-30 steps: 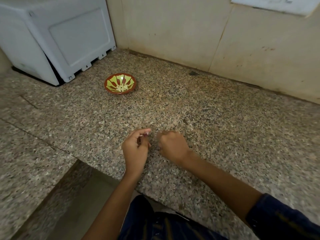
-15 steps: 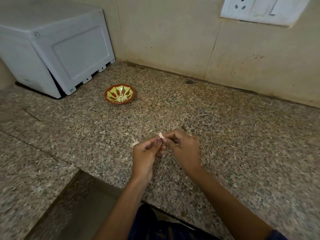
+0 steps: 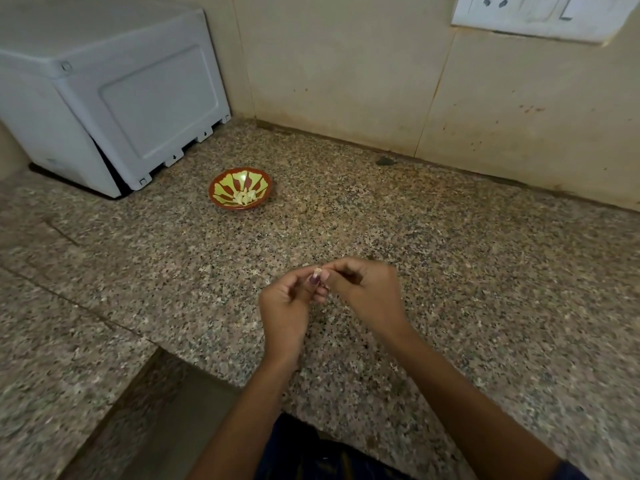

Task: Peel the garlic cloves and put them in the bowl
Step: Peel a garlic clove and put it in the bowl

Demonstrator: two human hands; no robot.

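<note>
Granite bench (image 3: 450,271) bare mid-frame; bowl (image 3: 241,189) upper left. Left hand (image 3: 289,306) and right hand (image 3: 369,292) together, both pinching one garlic clove (image 3: 317,272).

hands: a second ago the left hand (image 3: 287,306) and right hand (image 3: 370,296) lay low on the counter (image 3: 450,271), knuckles up, fists just apart; now both are raised above it with fingertips meeting
garlic clove (image 3: 317,273): hidden a second ago; half a second ago a pale tip showed between the fingertips; now pinched between both hands, more of it showing
right hand: turned from a closed fist to fingers curled toward the left thumb
</note>
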